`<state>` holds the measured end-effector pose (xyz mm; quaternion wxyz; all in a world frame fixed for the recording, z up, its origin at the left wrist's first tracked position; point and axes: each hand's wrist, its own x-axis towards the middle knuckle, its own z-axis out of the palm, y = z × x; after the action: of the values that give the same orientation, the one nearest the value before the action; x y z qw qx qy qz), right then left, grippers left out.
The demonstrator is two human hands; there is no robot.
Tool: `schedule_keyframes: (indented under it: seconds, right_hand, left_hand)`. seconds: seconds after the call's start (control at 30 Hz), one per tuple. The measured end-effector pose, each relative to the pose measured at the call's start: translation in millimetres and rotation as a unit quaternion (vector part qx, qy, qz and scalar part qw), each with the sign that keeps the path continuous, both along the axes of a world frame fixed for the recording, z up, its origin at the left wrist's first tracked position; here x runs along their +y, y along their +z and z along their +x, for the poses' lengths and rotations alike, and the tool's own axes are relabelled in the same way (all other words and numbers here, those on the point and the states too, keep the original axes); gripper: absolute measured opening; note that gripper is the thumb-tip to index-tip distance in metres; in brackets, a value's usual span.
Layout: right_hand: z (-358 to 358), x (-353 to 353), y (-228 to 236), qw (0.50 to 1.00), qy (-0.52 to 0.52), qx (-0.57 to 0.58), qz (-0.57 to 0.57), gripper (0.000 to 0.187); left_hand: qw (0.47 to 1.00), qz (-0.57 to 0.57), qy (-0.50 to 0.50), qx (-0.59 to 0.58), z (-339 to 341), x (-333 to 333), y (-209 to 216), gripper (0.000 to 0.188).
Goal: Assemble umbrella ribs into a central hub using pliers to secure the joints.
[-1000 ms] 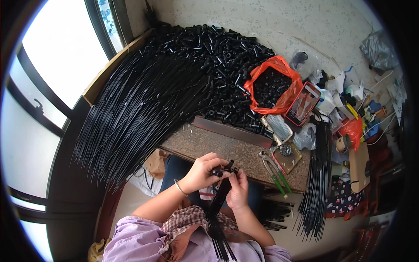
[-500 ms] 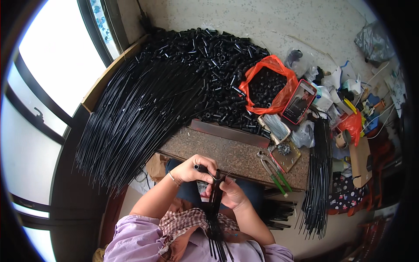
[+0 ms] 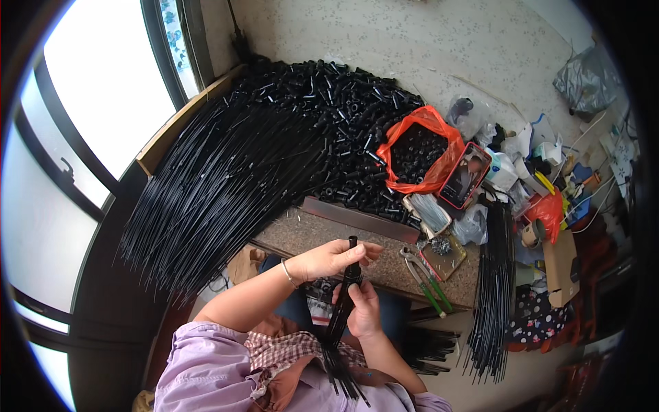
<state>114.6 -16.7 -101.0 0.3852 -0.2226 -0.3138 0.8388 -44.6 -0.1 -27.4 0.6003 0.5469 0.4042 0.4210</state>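
Observation:
My right hand (image 3: 365, 314) is closed round a bundle of thin black rods (image 3: 338, 323), held upright in front of my lap with the loose ends fanning out toward my body. At the bundle's top stands a black plastic tube (image 3: 353, 242) with a flared rim. My left hand (image 3: 331, 259) reaches across from the left, its thumb against the tube and its fingers passing behind. How firmly those fingers press is partly hidden.
Beyond the speckled tabletop (image 3: 312, 230) and its metal strip (image 3: 360, 218) lie heaped black plastic tubes (image 3: 343, 103) and many long black rods (image 3: 206, 185). To the right are a red bag (image 3: 439, 180) of small black parts, a phone (image 3: 465, 177), green-handled pincers (image 3: 427, 281) and hanging rods (image 3: 493, 295).
The black tube, earlier sideways in my left hand, now stands upright atop the bundle. The thin wire by my right fingers no longer shows. The whole view has shifted slightly.

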Motion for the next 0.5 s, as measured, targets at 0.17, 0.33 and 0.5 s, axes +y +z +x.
schedule_keyframes:
  seconds: [0.17, 0.33, 0.5]
  right_hand:
    - [2, -3, 6, 1.0, -0.015, 0.002, -0.008, 0.015]
    - [3, 0, -2, 1.0, 0.011, 0.011, -0.008, 0.017]
    - [3, 4, -2, 0.999, 0.039, 0.02, -0.029, 0.02]
  left_hand:
    - [0.998, 0.02, 0.052, -0.036, -12, -2, 2, 0.029]
    - [0.991, 0.099, 0.083, 0.032, -15, -4, 8, 0.027]
    - [0.939, 0.229, 0.066, 0.247, -13, -5, 15, 0.026]
